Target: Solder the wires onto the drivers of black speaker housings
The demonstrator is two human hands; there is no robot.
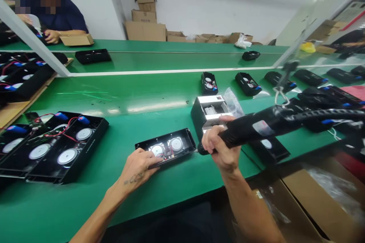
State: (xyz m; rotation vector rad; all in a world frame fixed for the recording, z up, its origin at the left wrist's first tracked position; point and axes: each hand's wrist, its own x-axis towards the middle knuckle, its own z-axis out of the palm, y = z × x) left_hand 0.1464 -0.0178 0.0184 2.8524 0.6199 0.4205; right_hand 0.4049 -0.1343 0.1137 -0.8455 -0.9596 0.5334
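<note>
A black speaker housing [182, 142] with two round speaker drivers and thin wires lies on the green bench in the head view. My left hand [141, 163] grips its near left edge, fingers partly over the rim. My right hand [224, 146] is wrapped round a black electric screwdriver [251, 127], held almost level. The screwdriver's tip meets or nearly meets the housing's right end; contact is too small to make out. Just behind the right hand stands a silver and black box-shaped device [209, 108], its top slotted, partly hidden by the hand.
Open speaker housings [67, 152] with wires sit at the left. More black units [246, 83] stand in a row at the back right. A cord [281, 97] suspends the screwdriver. A co-worker [62, 19] sits across the bench. Cardboard boxes [302, 201] lie below the right edge.
</note>
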